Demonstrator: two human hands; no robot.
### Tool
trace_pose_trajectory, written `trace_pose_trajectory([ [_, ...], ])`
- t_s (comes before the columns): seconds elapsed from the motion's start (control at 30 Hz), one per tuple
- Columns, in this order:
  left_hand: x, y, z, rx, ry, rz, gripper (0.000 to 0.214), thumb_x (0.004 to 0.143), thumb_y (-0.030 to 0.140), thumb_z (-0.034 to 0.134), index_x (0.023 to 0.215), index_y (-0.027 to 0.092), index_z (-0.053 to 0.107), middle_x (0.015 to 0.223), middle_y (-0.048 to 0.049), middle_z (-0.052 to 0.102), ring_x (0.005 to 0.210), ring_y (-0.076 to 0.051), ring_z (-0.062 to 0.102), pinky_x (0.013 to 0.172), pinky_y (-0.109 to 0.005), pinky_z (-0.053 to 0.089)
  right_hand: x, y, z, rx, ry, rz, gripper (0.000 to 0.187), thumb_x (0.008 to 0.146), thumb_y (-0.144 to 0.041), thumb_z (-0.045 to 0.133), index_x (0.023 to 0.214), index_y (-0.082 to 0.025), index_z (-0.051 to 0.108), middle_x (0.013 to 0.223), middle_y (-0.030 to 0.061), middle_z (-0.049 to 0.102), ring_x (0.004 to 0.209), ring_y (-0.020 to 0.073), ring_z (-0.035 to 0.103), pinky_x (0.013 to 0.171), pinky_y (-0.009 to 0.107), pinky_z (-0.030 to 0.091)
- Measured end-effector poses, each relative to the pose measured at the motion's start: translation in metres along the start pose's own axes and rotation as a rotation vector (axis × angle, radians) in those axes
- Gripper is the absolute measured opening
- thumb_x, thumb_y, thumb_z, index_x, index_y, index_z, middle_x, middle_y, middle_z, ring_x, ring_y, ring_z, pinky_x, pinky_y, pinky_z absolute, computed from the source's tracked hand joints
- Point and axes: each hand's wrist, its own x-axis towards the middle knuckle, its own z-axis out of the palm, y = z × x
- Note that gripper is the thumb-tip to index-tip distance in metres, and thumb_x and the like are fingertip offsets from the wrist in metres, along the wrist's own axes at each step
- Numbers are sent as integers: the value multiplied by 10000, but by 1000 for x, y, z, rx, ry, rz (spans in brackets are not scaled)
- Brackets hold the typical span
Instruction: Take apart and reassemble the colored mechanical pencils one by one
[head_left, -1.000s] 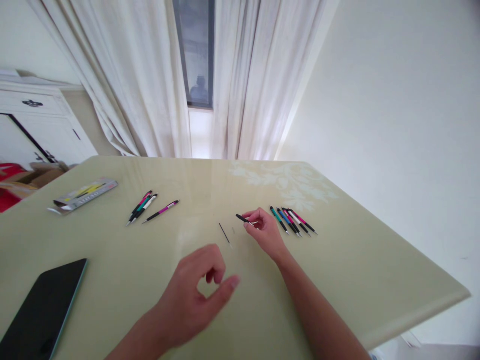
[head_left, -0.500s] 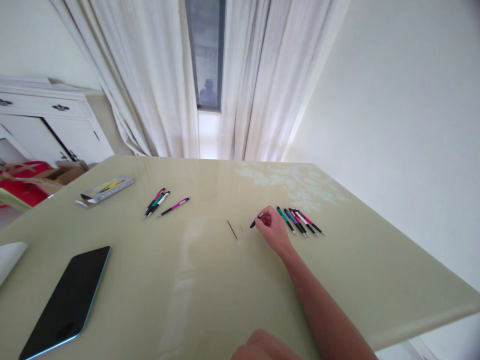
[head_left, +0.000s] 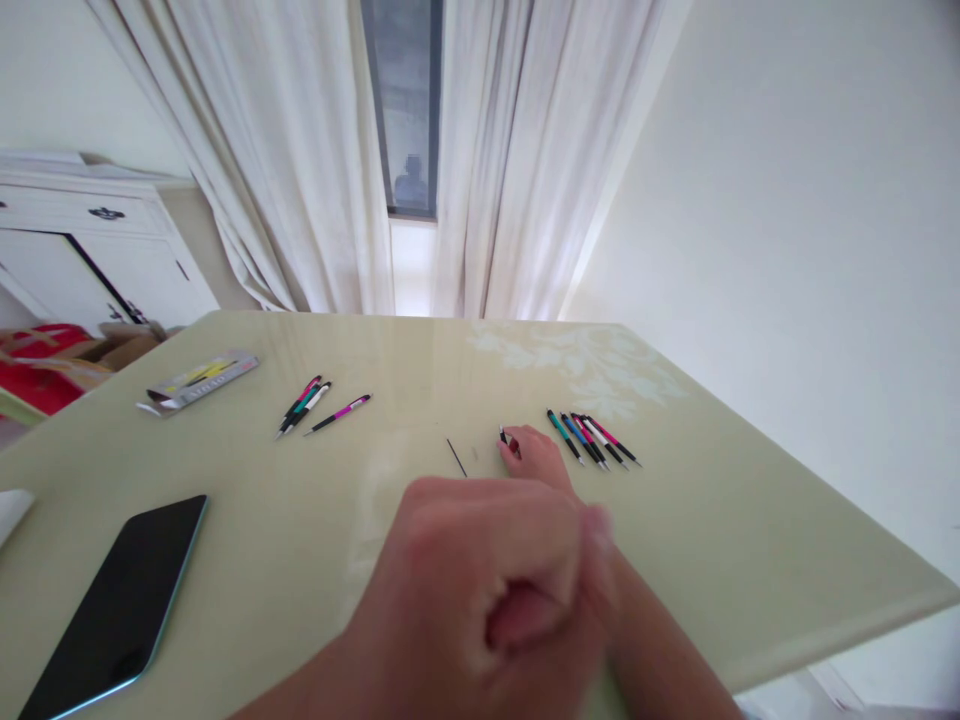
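Observation:
My left hand point(head_left: 495, 590) fills the near foreground, curled into a fist. What it holds, if anything, is hidden. Beyond it, my right hand point(head_left: 536, 455) pinches a black pen part point(head_left: 503, 436) with a light tip, just over the table. A thin dark refill point(head_left: 457, 457) lies to the left of that hand, its near end covered by the fist. Beside the refill rests a small, faint spring-like piece point(head_left: 475, 454). Right of the right hand is a row of several pens, among them a green one point(head_left: 564, 436) and a blue one point(head_left: 577, 436).
On the table's left side lie a purple pen point(head_left: 339, 414), a small bunch of pens point(head_left: 303, 406) and an opened pen box point(head_left: 199, 381). A dark tablet point(head_left: 120, 600) is at the near left, with a white object point(head_left: 11, 512) at the edge. Curtains hang behind the table.
My left hand has risen from the bottom edge into the foreground, now hiding part of my right arm. The black pen part in my right hand has turned more upright. The view has shifted slightly.

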Motion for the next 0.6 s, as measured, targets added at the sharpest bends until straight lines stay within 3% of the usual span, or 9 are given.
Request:
trace_pose_trajectory([
  [0.07, 29, -19, -7, 102, -24, -24, 502, 948, 330, 532, 580, 218, 209, 480, 63, 276, 444, -109, 318, 458, -270, 285, 0, -1, 0, -28, -19, 6, 167, 961, -233, 602, 1054, -181, 731, 942, 76, 730, 857, 201, 648, 788, 271, 442],
  [0.13, 36, -68, -8, 297, -57, -101, 423, 943, 375, 528, 608, 236, 310, 516, 62, 375, 491, -131, 400, 498, -275, 319, 0, -3, 1, -68, -26, 24, 147, 961, -240, 609, 1029, -186, 727, 942, 73, 727, 872, 207, 651, 782, 271, 437],
  [0.23, 24, -159, -12, 572, 21, -176, 207, 935, 394, 498, 838, 219, 550, 834, -42, 649, 807, -239, 617, 755, -363, 480, 1, -6, 1, -119, -38, 53, 130, 965, -258, 618, 1011, -187, 717, 942, 75, 724, 882, 215, 654, 774, 274, 433],
  [0.33, 9, -220, -23, 789, 137, -297, 411, 970, 391, 410, 1240, 132, 579, 1255, -184, 629, 1175, -360, 580, 964, -494, 470, 1, -6, 0, -89, 9, 48, 145, 985, -272, 591, 978, -187, 708, 926, 75, 722, 866, 214, 654, 772, 280, 431],
  [0.47, 1, -246, -35, 880, 90, -415, 569, 1018, 432, 328, 1454, 91, 461, 1506, -222, 486, 1338, -428, 467, 1019, -597, 440, 4, 6, -8, 30, 187, 42, 219, 1006, -245, 502, 907, -185, 688, 885, 74, 721, 818, 212, 650, 751, 292, 425],
  [0.6, 3, -258, -36, 873, 64, -472, 541, 1018, 413, 321, 1395, 86, 529, 1425, -228, 553, 1295, -428, 503, 997, -592, 457, 7, 19, -16, 125, 296, 92, 201, 968, -250, 505, 875, -195, 674, 803, 52, 718, 724, 204, 634, 692, 291, 422],
])
